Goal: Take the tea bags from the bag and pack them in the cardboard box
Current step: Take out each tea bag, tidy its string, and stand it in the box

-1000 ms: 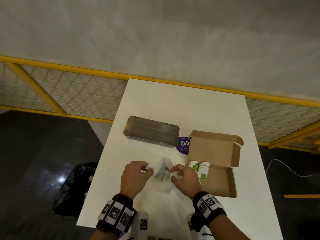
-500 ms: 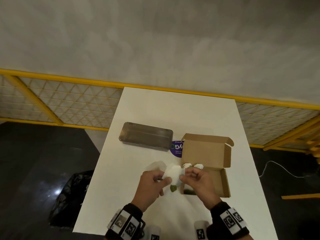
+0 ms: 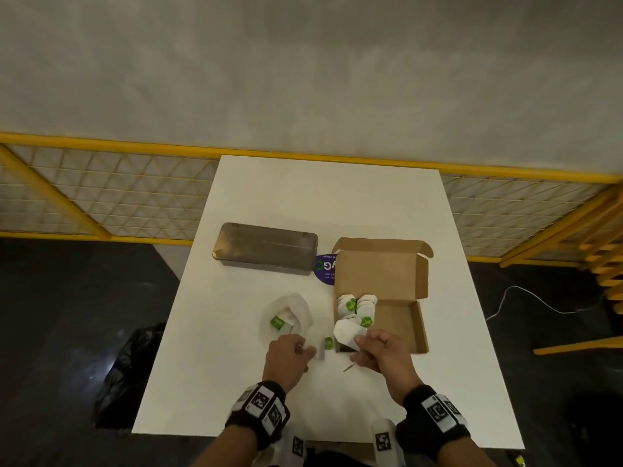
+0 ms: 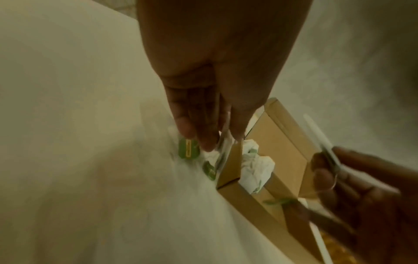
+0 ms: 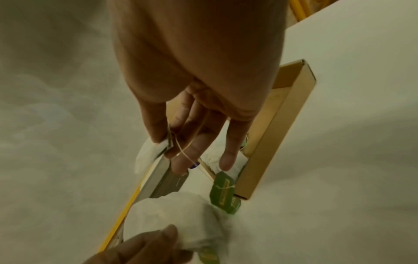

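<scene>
A black plastic sack (image 3: 124, 372) slumps on the dark floor off the table's left edge. On the white table (image 3: 236, 382), toward the far left, sits a grey lidded container (image 3: 265, 248), closed and well apart from the hands. Nearer the front lies the clear plastic bag (image 3: 286, 315), crumpled open, with one tea bag and its green tag (image 3: 277, 322) showing inside it.

The left hand (image 3: 286, 358) hovers just in front of that bag, fingers curled, pinching the thin clear plastic (image 4: 222, 142) at the bag's near edge; from the left wrist the film shows pressed between fingertips (image 4: 203, 141). A second green tag (image 3: 328, 343) lies on the table between the two hands, just beside the box's left wall.

Behind it a round purple sticker (image 3: 325, 269) peeks out between the container and the box. The cardboard box (image 3: 401, 318) stands open, lid flap upright at the back, with a cluster of white tea bags (image 3: 357, 306) packed in its left part.

The right hand (image 3: 382, 352) is at the box's near left corner, thumb and fingers pinching a white tea bag (image 3: 347, 332) over the rim; its string (image 5: 185, 153) loops across the fingers.
</scene>
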Tool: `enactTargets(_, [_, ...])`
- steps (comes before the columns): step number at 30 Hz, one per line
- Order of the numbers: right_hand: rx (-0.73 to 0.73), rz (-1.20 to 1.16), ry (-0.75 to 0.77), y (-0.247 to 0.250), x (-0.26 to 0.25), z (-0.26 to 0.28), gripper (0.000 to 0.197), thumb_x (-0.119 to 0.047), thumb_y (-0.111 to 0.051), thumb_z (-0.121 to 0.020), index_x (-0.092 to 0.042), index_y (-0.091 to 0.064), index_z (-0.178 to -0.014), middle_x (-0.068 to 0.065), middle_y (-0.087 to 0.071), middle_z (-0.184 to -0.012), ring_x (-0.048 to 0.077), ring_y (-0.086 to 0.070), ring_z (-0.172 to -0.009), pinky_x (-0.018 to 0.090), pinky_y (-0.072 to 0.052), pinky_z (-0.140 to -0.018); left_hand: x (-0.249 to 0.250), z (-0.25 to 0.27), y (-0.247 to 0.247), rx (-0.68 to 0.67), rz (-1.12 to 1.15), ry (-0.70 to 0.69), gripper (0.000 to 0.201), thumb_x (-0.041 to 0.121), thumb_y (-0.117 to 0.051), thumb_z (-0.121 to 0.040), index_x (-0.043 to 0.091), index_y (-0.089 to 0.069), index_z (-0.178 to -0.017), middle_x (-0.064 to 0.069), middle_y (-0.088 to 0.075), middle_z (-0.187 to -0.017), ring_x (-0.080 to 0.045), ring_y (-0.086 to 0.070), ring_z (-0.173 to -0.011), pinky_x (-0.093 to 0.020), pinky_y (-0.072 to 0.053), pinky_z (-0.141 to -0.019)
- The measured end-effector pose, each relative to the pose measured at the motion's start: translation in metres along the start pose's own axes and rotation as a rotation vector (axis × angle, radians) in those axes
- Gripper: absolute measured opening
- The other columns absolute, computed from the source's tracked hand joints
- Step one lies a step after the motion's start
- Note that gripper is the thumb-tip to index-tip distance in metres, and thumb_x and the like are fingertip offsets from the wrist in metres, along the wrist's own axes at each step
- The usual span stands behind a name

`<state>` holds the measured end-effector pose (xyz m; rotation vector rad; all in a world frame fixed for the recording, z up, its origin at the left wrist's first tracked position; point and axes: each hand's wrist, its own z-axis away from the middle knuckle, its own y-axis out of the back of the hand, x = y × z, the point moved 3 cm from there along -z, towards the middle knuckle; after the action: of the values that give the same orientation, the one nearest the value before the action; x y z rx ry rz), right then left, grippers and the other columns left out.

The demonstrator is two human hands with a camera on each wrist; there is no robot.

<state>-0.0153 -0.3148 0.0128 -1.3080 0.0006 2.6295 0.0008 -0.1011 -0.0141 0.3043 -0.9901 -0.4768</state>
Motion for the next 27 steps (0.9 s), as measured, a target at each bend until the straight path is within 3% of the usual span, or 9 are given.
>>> enactTargets(2, [0.009,0.002,0.027,0.003,-0.002,0.002,0.008,-0.004,-0.07,-0.085,-0.001,-0.063,-0.085,0.004,-0.07,-0.07,0.027,-0.067,-0.069,0.046,-0.057,-0.085,-0.002,0.005,-0.001,-0.033,-0.232,-0.022,0.031,0.049,-0.064,-0.083,0.022,-0.066,-0.098,0.003,-0.071,-0.088,-0.01,-0.068,-0.069,-0.031,-0.058,-0.073])
enactTargets(4, [0.029,0.024,0.092,0.005,-0.005,0.004,0.007,-0.003,-0.072,-0.084,-0.002,-0.065,-0.085,0.01,-0.074,-0.08,0.029,-0.068,-0.071,0.047,-0.056,-0.084,-0.001,0.011,0.003,0.072,-0.457,-0.024,0.041,0.064,-0.053,-0.084,0.027,-0.064,-0.101,0.006,-0.07,-0.09,-0.012,-0.065,-0.078,-0.029,-0.055,-0.076])
enactTargets(7, [0.053,0.116,0.211,0.004,-0.008,0.008,0.01,-0.004,-0.076,-0.08,-0.004,-0.068,-0.085,0.015,-0.073,-0.081,0.026,-0.068,-0.071,0.039,-0.055,-0.077,0.024,0.029,0.004,0.114,-0.229,-0.04,0.052,0.071,-0.047,-0.083,0.023,-0.067,-0.088,0.004,-0.07,-0.073,-0.012,-0.064,-0.063,-0.031,-0.057,-0.064])
enactTargets(10, [0.036,0.215,0.316,-0.003,-0.009,0.015,0.012,-0.01,-0.08,-0.077,-0.01,-0.07,-0.084,0.008,-0.073,-0.079,0.022,-0.069,-0.073,0.033,-0.055,-0.071,0.055,0.042,-0.011,-0.121,0.247,0.014,0.049,0.057,-0.052,-0.09,0.011,-0.069,-0.086,-0.005,-0.071,-0.068,-0.018,-0.06,-0.047,-0.029,-0.049,-0.048])
enactTargets(12, [0.019,0.361,0.398,-0.009,-0.009,0.02,0.011,-0.018,-0.081,-0.078,-0.021,-0.071,-0.081,-0.002,-0.073,-0.079,0.018,-0.069,-0.073,0.031,-0.057,-0.072,0.066,0.044,-0.016,-0.165,0.358,0.042,0.047,0.054,-0.054,-0.091,0.011,-0.072,-0.087,-0.007,-0.073,-0.073,-0.019,-0.06,-0.05,-0.027,-0.046,-0.046])
enactTargets(15, [0.004,0.55,0.514,-0.013,-0.008,0.026,0.02,-0.021,-0.081,-0.078,-0.036,-0.068,-0.08,-0.014,-0.071,-0.08,0.009,-0.067,-0.072,0.023,-0.055,-0.068,0.069,0.043,-0.019,-0.146,0.361,0.062,0.044,0.05,-0.06,-0.088,0.008,-0.073,-0.083,-0.008,-0.074,-0.075,-0.018,-0.06,-0.052,-0.025,-0.046,-0.046])
enactTargets(18, [-0.003,0.645,0.613,-0.012,-0.006,0.029,0.021,-0.024,-0.082,-0.077,-0.037,-0.069,-0.087,-0.02,-0.068,-0.085,0.007,-0.064,-0.074,0.019,-0.053,-0.065,0.067,0.043,-0.023,-0.16,0.378,0.082,0.034,0.035,-0.063,-0.09,0.002,-0.07,-0.088,-0.015,-0.072,-0.082,-0.016,-0.062,-0.057,-0.03,-0.052,-0.053])
enactTargets(23, [-0.035,0.776,0.457,-0.004,-0.001,0.032,0.042,-0.017,-0.079,-0.078,-0.03,-0.064,-0.115,-0.018,-0.065,-0.094,0.009,-0.061,-0.065,0.013,-0.049,-0.067,0.061,0.042,-0.024,-0.131,0.328,0.02,0.018,0.015,-0.057,-0.089,0.001,-0.068,-0.091,-0.017,-0.07,-0.082,-0.015,-0.065,-0.058,-0.03,-0.052,-0.054])
enactTargets(27, [-0.026,0.87,0.418,0.004,0.007,0.029,0.019,-0.016,-0.066,-0.086,-0.025,-0.072,-0.102,-0.013,-0.068,-0.084,0.005,-0.061,-0.069,0.011,-0.044,-0.07,0.058,0.04,-0.021,-0.024,0.203,-0.081,0.018,0.019,-0.055,-0.091,0.006,-0.067,-0.087,-0.011,-0.068,-0.076,-0.01,-0.065,-0.056,-0.031,-0.053,-0.054])
